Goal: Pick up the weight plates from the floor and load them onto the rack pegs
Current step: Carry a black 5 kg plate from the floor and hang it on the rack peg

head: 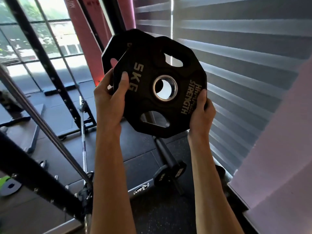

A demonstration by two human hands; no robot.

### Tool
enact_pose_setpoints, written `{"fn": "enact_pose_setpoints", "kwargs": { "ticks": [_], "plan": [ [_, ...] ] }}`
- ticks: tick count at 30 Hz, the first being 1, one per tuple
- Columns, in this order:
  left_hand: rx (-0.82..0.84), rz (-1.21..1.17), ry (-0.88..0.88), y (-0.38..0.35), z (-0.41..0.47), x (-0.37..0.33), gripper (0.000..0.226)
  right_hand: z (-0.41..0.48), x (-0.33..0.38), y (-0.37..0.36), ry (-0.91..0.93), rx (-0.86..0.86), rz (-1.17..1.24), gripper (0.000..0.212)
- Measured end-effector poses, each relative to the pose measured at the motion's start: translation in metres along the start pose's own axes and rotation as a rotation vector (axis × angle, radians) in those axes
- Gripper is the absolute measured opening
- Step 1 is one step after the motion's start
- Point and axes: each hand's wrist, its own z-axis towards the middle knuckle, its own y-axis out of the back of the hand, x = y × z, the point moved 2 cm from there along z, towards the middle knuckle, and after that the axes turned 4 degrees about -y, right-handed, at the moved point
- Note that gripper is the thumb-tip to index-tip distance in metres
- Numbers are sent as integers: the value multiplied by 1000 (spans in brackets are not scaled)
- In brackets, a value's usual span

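Observation:
I hold a black 5 kg weight plate upright at chest height, its steel-ringed hole facing me. A second black plate sits just behind it, shifted up and left. My left hand grips the left edges of both plates, thumb on the front face, a fingertip showing through the rear plate's slot. My right hand grips the front plate's lower right edge. Below, a black rack peg carries two small plates.
A striped window blind hangs close behind the plates. Black rack uprights and a slanted steel bar stand to the left. A barbell lies on the dark rubber floor. A pale wall rises at right.

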Motion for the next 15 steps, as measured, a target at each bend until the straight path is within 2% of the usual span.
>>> {"fn": "enact_pose_setpoints", "kwargs": {
  "ticks": [8,15],
  "plan": [
    [-114,84,-39,-8,0,12,32,25,-14,-16,-26,134,59,48],
    [-151,89,-68,-9,14,31,29,40,-17,-33,23,219,40,43]
  ]
}}
